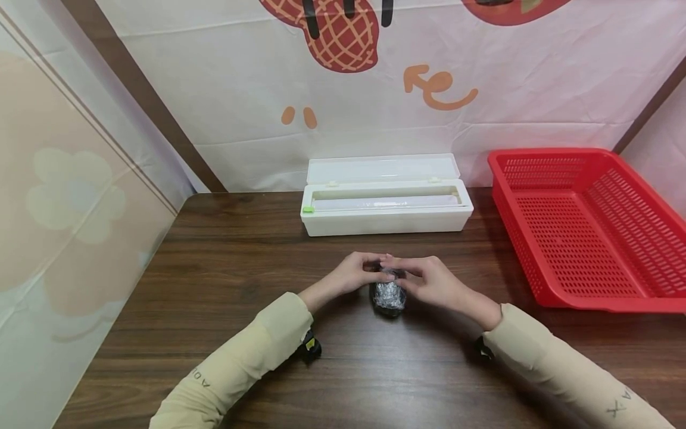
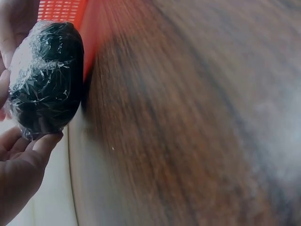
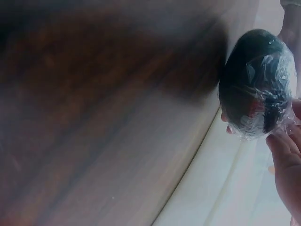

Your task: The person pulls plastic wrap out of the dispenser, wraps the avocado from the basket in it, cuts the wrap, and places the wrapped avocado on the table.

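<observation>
A dark green, almost black oval thing point(image 1: 389, 298) sits on the table between the hands, wrapped in shiny, crinkled cling film point(image 2: 40, 66). Its kind is hard to tell under the film. My left hand point(image 1: 354, 274) holds it at the far end, thumb and fingers bent around that end. From the other side my right hand point(image 1: 435, 281) pinches the film there, its fingertips meeting the left ones over the top. The right wrist view shows the smooth dark side of the oval thing point(image 3: 254, 70) and bunched film near the right hand point(image 3: 287, 165).
Behind the hands stands a white cling film dispenser point(image 1: 386, 223), its lid point(image 1: 383, 168) raised, with a roll inside and a green slider at its left. A red perforated basket point(image 1: 541, 280) stands on the right. A printed cloth point(image 1: 241, 89) hangs behind the wooden table point(image 1: 241, 250).
</observation>
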The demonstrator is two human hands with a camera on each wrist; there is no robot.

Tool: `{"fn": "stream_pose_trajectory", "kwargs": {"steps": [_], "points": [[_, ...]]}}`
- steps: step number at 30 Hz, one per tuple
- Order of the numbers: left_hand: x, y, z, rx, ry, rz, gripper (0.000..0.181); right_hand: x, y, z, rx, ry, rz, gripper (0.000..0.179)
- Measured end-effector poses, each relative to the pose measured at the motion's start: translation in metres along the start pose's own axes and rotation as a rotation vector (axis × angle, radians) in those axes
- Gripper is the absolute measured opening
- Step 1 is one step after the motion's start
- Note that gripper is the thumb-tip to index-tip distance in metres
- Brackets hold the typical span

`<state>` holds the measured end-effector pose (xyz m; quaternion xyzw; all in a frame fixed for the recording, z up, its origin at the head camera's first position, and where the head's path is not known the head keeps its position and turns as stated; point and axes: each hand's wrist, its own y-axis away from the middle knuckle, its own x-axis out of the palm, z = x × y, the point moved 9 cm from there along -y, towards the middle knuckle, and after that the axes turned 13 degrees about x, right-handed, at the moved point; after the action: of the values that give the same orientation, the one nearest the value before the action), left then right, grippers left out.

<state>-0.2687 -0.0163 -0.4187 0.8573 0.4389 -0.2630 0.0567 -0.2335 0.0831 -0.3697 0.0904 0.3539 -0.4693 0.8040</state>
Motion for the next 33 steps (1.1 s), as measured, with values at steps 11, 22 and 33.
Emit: {"fn": "stream_pose_trajectory", "kwargs": {"steps": [11,22,33], "points": [[0.0,-0.002,-0.008,0.133,-0.162,0.007,0.048,0.0,0.003,0.007,-0.07,0.116,-0.047,0.037],[-0.004,0.004,-0.02,0.218,-0.252,-0.021,0.053,0.002,0.008,0.015,-0.148,0.159,-0.067,0.039],[0.004,0.013,-0.022,0.259,-0.282,0.127,0.092,0.009,0.009,0.011,-0.151,0.19,0.005,0.041]]}}
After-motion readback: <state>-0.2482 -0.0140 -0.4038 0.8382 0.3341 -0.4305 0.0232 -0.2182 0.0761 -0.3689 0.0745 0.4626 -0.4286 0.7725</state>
